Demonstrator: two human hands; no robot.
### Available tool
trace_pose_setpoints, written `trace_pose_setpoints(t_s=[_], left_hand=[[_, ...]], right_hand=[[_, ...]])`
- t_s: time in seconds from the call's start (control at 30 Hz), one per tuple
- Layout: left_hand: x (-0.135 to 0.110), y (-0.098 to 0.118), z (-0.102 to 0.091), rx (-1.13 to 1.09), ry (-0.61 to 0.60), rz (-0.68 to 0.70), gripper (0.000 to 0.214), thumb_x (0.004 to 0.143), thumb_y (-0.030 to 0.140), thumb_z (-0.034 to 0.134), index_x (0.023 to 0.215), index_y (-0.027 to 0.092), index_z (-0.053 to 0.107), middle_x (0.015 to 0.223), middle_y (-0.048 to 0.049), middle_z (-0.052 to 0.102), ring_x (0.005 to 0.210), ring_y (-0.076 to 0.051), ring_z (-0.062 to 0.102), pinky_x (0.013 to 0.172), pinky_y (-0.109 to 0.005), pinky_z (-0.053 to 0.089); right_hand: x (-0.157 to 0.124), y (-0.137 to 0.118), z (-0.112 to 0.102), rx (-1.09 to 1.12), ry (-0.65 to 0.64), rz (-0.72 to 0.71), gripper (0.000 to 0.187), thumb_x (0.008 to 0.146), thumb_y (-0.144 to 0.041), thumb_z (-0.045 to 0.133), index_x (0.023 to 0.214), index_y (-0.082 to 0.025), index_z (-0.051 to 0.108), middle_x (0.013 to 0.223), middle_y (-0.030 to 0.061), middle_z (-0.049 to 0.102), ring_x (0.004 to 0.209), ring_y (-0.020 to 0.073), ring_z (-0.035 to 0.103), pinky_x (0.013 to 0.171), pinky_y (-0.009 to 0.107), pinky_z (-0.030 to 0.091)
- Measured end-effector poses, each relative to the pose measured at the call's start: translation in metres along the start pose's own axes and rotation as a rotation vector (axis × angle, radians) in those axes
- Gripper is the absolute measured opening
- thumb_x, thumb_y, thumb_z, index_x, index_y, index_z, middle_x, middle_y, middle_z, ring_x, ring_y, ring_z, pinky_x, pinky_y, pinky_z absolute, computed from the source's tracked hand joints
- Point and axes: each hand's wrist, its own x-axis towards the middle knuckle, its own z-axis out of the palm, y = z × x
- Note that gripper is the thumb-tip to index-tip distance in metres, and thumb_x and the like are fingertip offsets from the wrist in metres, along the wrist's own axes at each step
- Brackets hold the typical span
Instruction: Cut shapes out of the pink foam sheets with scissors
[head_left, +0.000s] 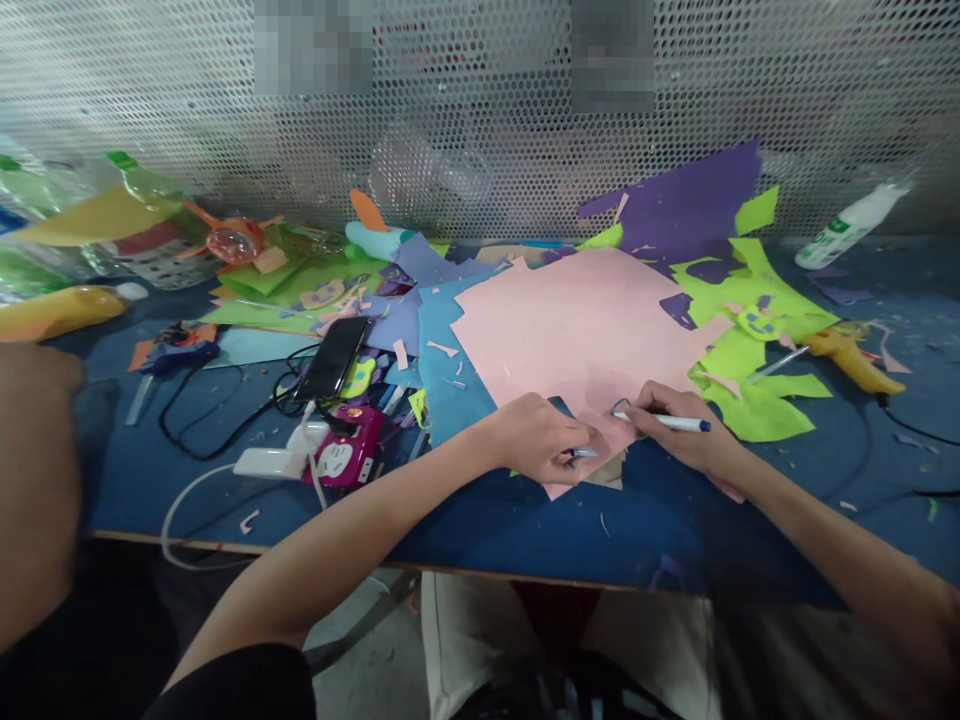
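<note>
- Nearest, at lower centre, the left hand (544, 440) is laid over the lower edge of the pink sheet (577, 320), its forearm slanted up from the lower left. Its fingers are curled inward by a small pale piece (585, 453); whether that is gripped or merely covered cannot be told.
- Just right of it, the pen (679, 423) is clamped between the thumb and fingertips of the right hand (694, 440), whose forearm is brought in from the lower right. The wrist is kept low, beside the sheet's right part.
- The pen's long axis is laid nearly crosswise, its tip pointed left towards the left hand and its blue end to the right. The right hand is the nearer to the tip; a short blue curve (620, 404) is seen beside it. Contact with the surface cannot be confirmed.
- Beyond both hands, the pink sheet is spread across the centre, flanked by blue paper (446, 350) at left and green paper (772, 400) at right.
- Farthest, purple paper (694, 205) is leaned against the mesh (480, 130), upper right.
</note>
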Motion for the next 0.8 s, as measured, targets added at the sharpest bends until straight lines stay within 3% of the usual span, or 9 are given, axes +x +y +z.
trace_pose_setpoints(t_s=[0.23,0.57,0.8], left_hand=[[0.0008,0.0005,-0.0015,-0.022,-0.015,-0.006,0.035,0.092,0.043,0.053,0.065,0.020,0.058,0.058,0.0010,0.064,0.051,-0.011,0.056,0.047,-0.028,0.028],[0.0001,0.0004,-0.0008,-0.037,0.018,-0.006,0.037,0.093,0.043,0.054,0.065,0.020,0.056,0.056,0.0013,0.063,0.051,-0.011,0.056,0.046,-0.027,0.029],[0.0005,-0.0005,-0.0011,-0.032,-0.003,0.006,0.031,0.092,0.041,0.056,0.069,0.020,0.060,0.058,0.0016,0.064,0.050,-0.010,0.057,0.046,-0.026,0.028]], right_hand=[[0.0061,-0.0054,-0.0037,0.075,0.118,-0.028,0.026,0.090,-0.040,0.060,0.069,-0.025,0.057,0.058,-0.0007,0.066,0.051,0.0170,0.061,0.050,0.027,0.045],[0.0072,0.0031,-0.0017,-0.089,0.037,-0.060,0.027,0.090,-0.042,0.062,0.069,-0.025,0.058,0.057,-0.0014,0.066,0.049,0.0177,0.059,0.049,0.027,0.040],[0.0070,-0.0025,-0.0071,-0.019,-0.084,-0.077,0.030,0.090,-0.042,0.062,0.067,-0.025,0.056,0.056,-0.0018,0.060,0.050,0.0160,0.054,0.051,0.026,0.039]])
